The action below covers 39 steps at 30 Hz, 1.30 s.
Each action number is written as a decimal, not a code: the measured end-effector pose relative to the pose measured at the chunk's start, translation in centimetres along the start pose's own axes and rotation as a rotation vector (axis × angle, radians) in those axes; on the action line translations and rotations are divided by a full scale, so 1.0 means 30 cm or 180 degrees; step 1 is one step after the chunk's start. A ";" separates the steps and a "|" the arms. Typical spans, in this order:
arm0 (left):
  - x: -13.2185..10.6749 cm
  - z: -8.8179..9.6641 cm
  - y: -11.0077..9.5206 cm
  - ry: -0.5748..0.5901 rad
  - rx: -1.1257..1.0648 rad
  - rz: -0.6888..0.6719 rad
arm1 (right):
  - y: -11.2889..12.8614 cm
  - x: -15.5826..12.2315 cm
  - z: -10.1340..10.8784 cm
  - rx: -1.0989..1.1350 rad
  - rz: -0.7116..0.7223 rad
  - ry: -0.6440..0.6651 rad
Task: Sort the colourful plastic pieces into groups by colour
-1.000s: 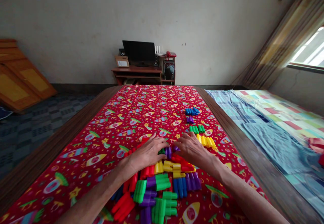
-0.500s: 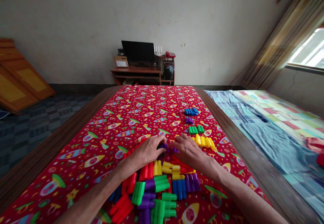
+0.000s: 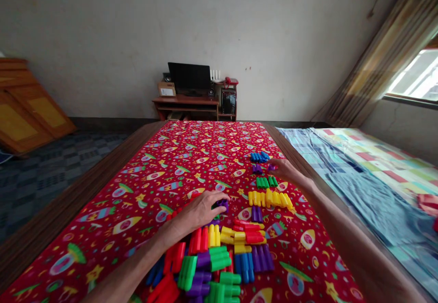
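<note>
A loose heap of coloured plastic blocks point(image 3: 219, 257) covers the near end of the table, red, yellow, green, blue and purple pieces jumbled together. The left hand point(image 3: 200, 211) rests palm down on the far edge of this heap, fingers curled over a purple block point(image 3: 223, 204) at its fingertips; whether it actually grips the piece cannot be told. The right hand point(image 3: 286, 169) is stretched well beyond the heap to the far right, fingers loosely extended, with a small purple piece point(image 3: 272, 167) at its fingertips, just beside a short purple row point(image 3: 257, 169). Whether it pinches that piece is not clear.

The table carries a red cloth point(image 3: 164, 175) printed with rockets and stars, and a brown wooden edge point(image 3: 85, 180) shows along its left side. To the right lies a bed with a checked sheet point(image 3: 359, 166); a curtain point(image 3: 383, 56) hangs beside a window. Against the pale back wall stands a low desk point(image 3: 191, 104) with a dark monitor point(image 3: 189, 75).

Between the two hands the sorted rows run away from the heap: a yellow row point(image 3: 270, 199), a green row point(image 3: 267, 182), then the purple row and a blue row point(image 3: 259, 157) farthest off. A lone purple block point(image 3: 256, 213) lies between the yellow row and the heap.
</note>
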<state>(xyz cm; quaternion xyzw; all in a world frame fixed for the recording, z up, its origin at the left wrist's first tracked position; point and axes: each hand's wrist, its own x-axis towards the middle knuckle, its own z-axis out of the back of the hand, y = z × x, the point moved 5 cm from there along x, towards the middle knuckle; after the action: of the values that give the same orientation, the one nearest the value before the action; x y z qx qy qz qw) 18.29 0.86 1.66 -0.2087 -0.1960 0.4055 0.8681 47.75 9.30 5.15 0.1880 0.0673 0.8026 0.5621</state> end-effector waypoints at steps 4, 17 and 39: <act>-0.003 -0.002 0.018 0.0056 -0.0124 0.0179 | 0.010 0.011 -0.032 0.0055 0.0334 0.0050; 0.021 0.020 0.062 -0.0574 -0.1893 0.0520 | 0.197 -0.078 0.071 0.0797 0.0491 -0.0398; 0.001 0.080 0.010 -0.0402 -0.0740 0.0239 | 0.327 -0.131 0.067 0.0241 0.1137 -0.0459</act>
<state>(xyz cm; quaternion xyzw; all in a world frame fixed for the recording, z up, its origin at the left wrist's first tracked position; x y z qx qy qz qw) 16.89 1.54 3.50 -0.2892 -0.2880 0.4247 0.8081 41.07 1.93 9.25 0.2750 0.0226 0.8709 0.4066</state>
